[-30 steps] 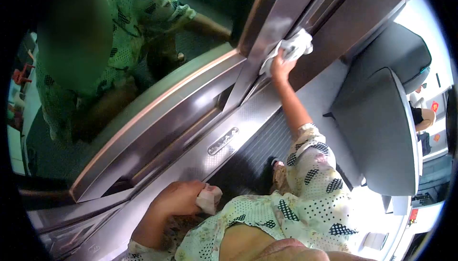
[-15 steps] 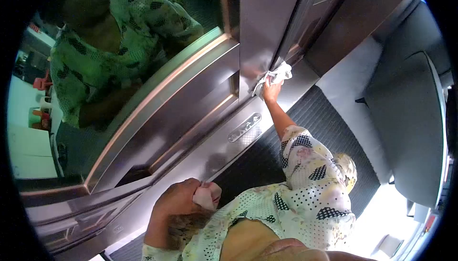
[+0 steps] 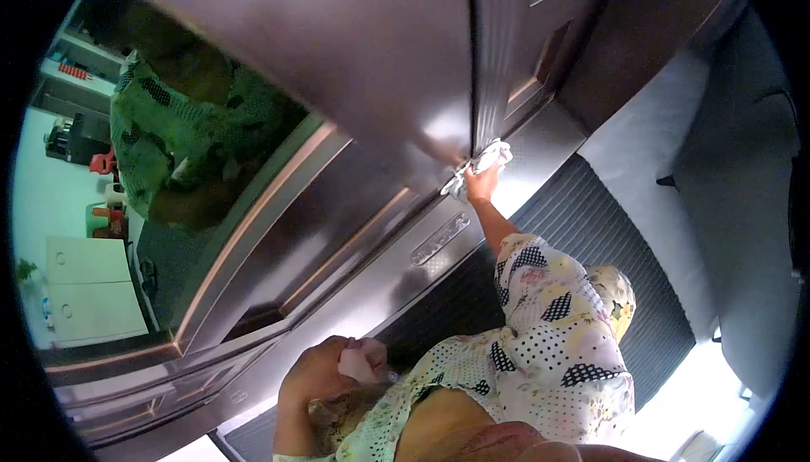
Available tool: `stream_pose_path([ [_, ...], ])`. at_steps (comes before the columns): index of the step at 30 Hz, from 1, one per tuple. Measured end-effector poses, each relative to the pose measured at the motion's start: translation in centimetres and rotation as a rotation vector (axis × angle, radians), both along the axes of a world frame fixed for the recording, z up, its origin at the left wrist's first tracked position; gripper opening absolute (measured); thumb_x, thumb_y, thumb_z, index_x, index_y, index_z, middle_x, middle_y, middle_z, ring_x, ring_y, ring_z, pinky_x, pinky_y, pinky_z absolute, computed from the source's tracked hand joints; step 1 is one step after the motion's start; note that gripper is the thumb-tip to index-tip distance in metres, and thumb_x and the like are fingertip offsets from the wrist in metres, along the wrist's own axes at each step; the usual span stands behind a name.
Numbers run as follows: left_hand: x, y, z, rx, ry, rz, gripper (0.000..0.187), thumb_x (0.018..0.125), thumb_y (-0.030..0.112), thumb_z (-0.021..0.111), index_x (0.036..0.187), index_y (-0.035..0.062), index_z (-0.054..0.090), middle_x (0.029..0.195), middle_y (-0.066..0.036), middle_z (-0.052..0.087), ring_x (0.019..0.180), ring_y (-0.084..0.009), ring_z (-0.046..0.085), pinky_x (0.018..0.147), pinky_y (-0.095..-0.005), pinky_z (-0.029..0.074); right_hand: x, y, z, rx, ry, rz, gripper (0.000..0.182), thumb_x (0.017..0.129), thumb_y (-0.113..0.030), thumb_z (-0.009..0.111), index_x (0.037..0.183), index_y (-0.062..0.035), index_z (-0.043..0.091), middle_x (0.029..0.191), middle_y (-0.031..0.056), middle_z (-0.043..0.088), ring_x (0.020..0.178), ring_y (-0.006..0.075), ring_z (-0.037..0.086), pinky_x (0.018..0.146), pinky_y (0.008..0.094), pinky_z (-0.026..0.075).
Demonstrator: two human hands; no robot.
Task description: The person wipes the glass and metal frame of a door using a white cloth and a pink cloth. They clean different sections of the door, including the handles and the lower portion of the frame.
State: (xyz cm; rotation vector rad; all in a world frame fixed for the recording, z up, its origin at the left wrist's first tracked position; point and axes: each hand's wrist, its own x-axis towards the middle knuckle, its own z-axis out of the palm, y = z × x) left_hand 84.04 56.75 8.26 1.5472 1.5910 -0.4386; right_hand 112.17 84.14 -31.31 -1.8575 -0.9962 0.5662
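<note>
My right hand (image 3: 483, 183) is stretched forward and closed on a crumpled white cloth (image 3: 491, 156). That cloth rests at the foot of a dark metallic door (image 3: 396, 48), where its edge meets the frame and the shiny sill (image 3: 523, 158). Lower down, near my body, my left hand (image 3: 316, 367) is closed around a pale pinkish bunched cloth (image 3: 363, 361), away from the door. Part of the left hand's fingers is hidden by the cloth. Both arms wear a patterned white blouse (image 3: 557, 318).
A glass panel (image 3: 228, 167) in the door reflects a person and room furniture. An embossed plate (image 3: 440, 239) sits on the sill. Below lies a dark ribbed mat (image 3: 591, 234). To the right stands a large grey panel (image 3: 742, 226).
The view has shifted, so the glass panel appears farther left. My right hand and its cloth still touch the door's lower edge. The left hand still grips its cloth.
</note>
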Motion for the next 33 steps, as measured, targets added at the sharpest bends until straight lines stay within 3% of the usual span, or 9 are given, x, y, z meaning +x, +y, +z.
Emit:
stream_pose_path([
  [8,2.7,-0.8,0.2,0.013,0.033,0.045,0.070,0.060,0.028,0.085,0.119,0.0041,0.058,0.109,-0.020,0.066,0.101,-0.0351,0.064,0.086,-0.0398,0.051,-0.7,0.6,2.8,-0.189,0.130,0.041,0.102,0.068,-0.021,0.074,0.148,-0.0020,0.015,0.136,0.0294,0.044,0.122,0.0433,0.048,0.101,0.0450,0.039],
  [12,4.2,1.3,-0.4,-0.016,-0.046,-0.019,0.076,0.060,0.037,0.086,0.122,0.0051,0.058,0.115,-0.019,0.065,0.106,-0.0346,0.063,0.091,-0.0398,0.050,-0.9,4.4,-1.0,-0.208,0.465,-0.034,0.088,0.070,-0.018,0.071,0.145,-0.0082,0.026,0.118,0.0242,0.060,0.113,0.0394,0.058,0.095,0.0434,0.045],
  [13,3.9,1.7,-1.3,0.052,-0.087,-0.091,0.067,0.062,0.035,0.084,0.116,0.0041,0.060,0.110,-0.019,0.066,0.101,-0.0346,0.064,0.086,-0.0398,0.050,-0.2,4.4,1.7,-0.220,0.522,-0.066,0.077,0.069,-0.009,0.068,0.139,-0.0078,0.037,0.107,0.0153,0.063,0.100,0.0283,0.062,0.086,0.0352,0.049],
  [20,3.5,6.9,-0.8,0.028,-0.137,-0.260,0.054,0.066,0.037,0.081,0.108,0.0076,0.064,0.107,-0.019,0.066,0.096,-0.0349,0.064,0.083,-0.0409,0.050,4.2,3.9,27.3,0.434,0.518,0.129,0.058,0.072,-0.011,0.062,0.128,-0.0006,0.049,0.110,0.0159,0.061,0.101,0.0239,0.060,0.087,0.0346,0.047],
  [22,1.1,7.6,-4.6,0.105,-0.200,-0.345,0.052,0.065,0.034,0.081,0.107,0.0081,0.065,0.104,-0.017,0.068,0.094,-0.0348,0.065,0.083,-0.0402,0.051,4.6,4.2,33.3,0.604,0.565,0.201,0.057,0.075,-0.010,0.064,0.129,-0.0019,0.049,0.098,0.0120,0.064,0.085,0.0212,0.062,0.076,0.0331,0.051],
  [24,0.6,7.9,-6.0,0.131,-0.234,-0.319,0.045,0.062,0.024,0.083,0.102,0.0094,0.068,0.097,-0.015,0.071,0.092,-0.0321,0.067,0.082,-0.0394,0.051,4.6,3.9,38.2,0.761,0.428,0.230,0.051,0.075,-0.009,0.063,0.124,-0.0015,0.050,0.091,0.0104,0.065,0.083,0.0241,0.064,0.077,0.0346,0.051],
  [28,-0.3,8.1,-8.7,0.115,-0.297,-0.323,0.042,0.065,0.024,0.081,0.103,0.0102,0.068,0.099,-0.013,0.070,0.090,-0.0305,0.067,0.081,-0.0379,0.051,5.7,4.7,48.6,1.020,-0.023,0.364,0.050,0.072,-0.009,0.064,0.121,-0.0035,0.054,0.117,0.0194,0.059,0.112,0.0297,0.058,0.093,0.0389,0.047],
  [32,-1.7,8.3,-11.0,0.141,-0.316,-0.356,0.042,0.067,0.030,0.081,0.102,0.0107,0.068,0.100,-0.013,0.070,0.091,-0.0289,0.066,0.082,-0.0381,0.051,8.3,8.9,62.0,1.485,-0.431,0.067,0.049,0.080,-0.008,0.062,0.128,-0.0057,0.051,0.116,0.0173,0.061,0.109,0.0286,0.060,0.090,0.0386,0.048],
  [33,-0.1,8.5,-7.2,0.149,-0.196,-0.435,0.043,0.067,0.030,0.082,0.104,0.0119,0.068,0.100,-0.012,0.070,0.090,-0.0274,0.066,0.082,-0.0376,0.050,9.2,9.8,65.5,1.465,-0.528,0.046,0.051,0.082,-0.015,0.057,0.131,-0.0028,0.048,0.127,0.0200,0.052,0.118,0.0324,0.052,0.098,0.0387,0.041],
])
